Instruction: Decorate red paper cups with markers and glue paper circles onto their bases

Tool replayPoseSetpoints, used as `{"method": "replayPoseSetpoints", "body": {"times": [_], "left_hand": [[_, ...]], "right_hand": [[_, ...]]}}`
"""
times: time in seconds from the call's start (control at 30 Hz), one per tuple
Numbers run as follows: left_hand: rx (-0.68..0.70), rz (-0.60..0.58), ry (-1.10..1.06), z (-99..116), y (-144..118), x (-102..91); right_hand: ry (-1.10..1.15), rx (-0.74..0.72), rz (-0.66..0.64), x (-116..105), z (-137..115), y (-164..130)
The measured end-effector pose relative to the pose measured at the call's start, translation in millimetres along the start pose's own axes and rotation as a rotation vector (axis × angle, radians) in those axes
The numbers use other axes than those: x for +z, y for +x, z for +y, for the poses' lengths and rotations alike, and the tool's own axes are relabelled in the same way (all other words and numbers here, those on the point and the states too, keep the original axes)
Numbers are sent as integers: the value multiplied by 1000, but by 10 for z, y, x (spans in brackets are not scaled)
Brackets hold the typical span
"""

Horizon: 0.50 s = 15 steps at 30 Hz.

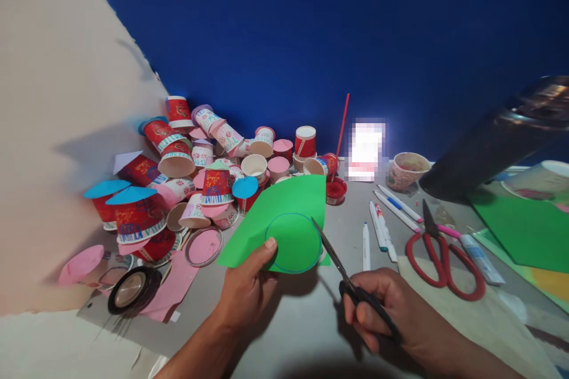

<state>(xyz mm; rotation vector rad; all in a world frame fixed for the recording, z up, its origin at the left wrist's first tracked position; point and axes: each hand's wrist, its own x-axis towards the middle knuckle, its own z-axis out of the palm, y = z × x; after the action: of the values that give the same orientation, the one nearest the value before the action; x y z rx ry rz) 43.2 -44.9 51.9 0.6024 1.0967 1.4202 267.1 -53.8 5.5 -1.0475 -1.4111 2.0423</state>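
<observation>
My left hand (pixel 251 284) pinches the lower left part of a green sheet of paper (pixel 296 201), thumb on top. A circle is drawn on the sheet in a dark bluish line, and the paper's lower right edge is cut close to that line. In my right hand (pixel 382 308) is a pair of black-handled scissors (pixel 340 266), with fingers through the loops. Their blades point up and left, and the tip meets the paper at the circle's right side. Whether the blades are fully closed is hard to see.
Many decorated paper cups (pixel 217 186) are heaped at the left. Red-handled scissors (pixel 444 266), several markers (pixel 380 225) and a glue-like tube (pixel 482 257) lie at the right. A dark bottle (pixel 493 136) stands behind them near green sheets (pixel 524 225). A blue wall (pixel 284 41) bounds the back.
</observation>
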Motion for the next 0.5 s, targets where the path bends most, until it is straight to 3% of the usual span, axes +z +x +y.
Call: {"method": "replayPoseSetpoints", "body": {"times": [0.23, 0.5], "left_hand": [[-45, -65, -7, 33, -13, -3], [-68, -45, -56, -34, 0, -83]], "right_hand": [[1, 3, 4, 16, -75, -15], [-9, -1, 0, 14, -62, -20]]}}
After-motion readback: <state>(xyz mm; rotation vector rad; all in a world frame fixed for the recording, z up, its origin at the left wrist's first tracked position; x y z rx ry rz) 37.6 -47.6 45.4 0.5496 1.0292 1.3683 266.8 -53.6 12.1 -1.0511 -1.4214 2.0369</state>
